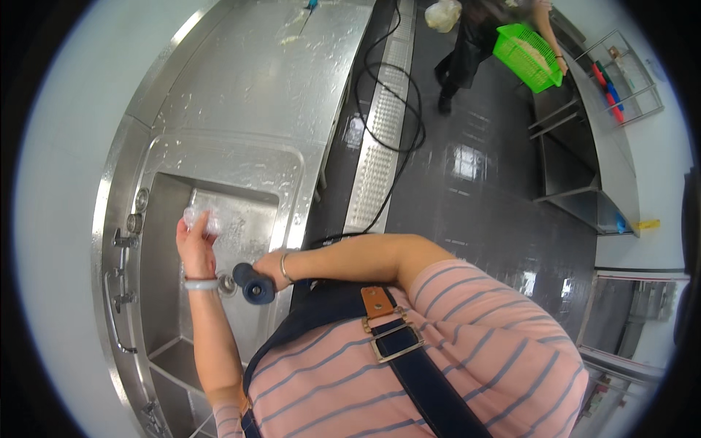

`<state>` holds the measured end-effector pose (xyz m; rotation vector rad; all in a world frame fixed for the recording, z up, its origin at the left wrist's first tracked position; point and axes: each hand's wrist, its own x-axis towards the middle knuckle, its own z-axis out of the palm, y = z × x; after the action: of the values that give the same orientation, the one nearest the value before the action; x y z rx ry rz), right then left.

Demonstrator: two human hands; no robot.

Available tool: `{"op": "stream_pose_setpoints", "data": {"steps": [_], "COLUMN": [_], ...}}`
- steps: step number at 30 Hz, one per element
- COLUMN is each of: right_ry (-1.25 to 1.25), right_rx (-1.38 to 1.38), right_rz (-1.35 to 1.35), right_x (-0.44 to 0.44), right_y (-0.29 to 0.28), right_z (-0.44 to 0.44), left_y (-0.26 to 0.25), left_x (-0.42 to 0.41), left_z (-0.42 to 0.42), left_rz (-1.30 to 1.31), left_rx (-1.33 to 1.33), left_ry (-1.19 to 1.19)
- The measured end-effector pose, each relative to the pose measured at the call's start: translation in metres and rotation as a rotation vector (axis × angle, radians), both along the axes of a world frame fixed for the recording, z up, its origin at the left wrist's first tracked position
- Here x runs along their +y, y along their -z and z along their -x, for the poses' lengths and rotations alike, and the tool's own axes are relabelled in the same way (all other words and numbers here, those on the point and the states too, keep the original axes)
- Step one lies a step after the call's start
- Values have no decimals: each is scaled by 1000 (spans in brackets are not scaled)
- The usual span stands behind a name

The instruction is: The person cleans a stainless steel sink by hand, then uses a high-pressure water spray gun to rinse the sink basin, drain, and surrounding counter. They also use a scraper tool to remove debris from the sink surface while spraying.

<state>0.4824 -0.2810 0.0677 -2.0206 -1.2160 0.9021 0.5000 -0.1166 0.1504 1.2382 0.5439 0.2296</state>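
Over the stainless steel sink basin (252, 208), my left hand (195, 253) grips a small clear plastic item (209, 220), perhaps a cup; its full shape is hard to make out. My right hand (271, 267) is closed around a dark blue tool (258, 288) that looks like a hose spray nozzle, with its round end towards the camera. This hand is at the basin's front edge, close to my apron. Spray or droplets show on the basin floor beside the clear item. A round drain (228, 285) lies between my wrists.
Chrome taps (125, 241) line the back of the sink. Beyond the basin stretches a wet steel counter (246, 82). A black hose (419, 128) loops across a metal floor grate (378, 164). At upper right a person (460, 60) carries a green basket (528, 57) near steel shelving (569, 164).
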Motion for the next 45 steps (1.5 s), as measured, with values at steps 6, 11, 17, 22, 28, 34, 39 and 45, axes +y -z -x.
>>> {"op": "stream_pose_setpoints", "data": {"steps": [6,11,17,22,28,34,39,45], "right_ry": [11,-12,269,465,484,512,513,490], "right_rx": [33,-8,-84,-173,-238,-274,-299,-295], "right_rz": [-85,3,-158,-311,-318,-291,-391,-369], "right_x": [6,0,-1,49,109,103,107,127], "right_y": [14,-5,-23,-44,-42,-69,-105,-116], "right_z": [15,17,-11,-40,-43,-37,-48,-50], "left_y": [7,4,36,81,97,119,135,142], "left_x": [17,61,112,91,85,100,95,90], "left_z": [-50,-83,13,90,148,198,227,218], "left_rz": [51,-16,8,371,689,668,707,725], "left_rx": [66,-60,34,92,-89,29,153,135], "left_ry": [15,-257,-500,-408,-483,-619,-651,-602]}}
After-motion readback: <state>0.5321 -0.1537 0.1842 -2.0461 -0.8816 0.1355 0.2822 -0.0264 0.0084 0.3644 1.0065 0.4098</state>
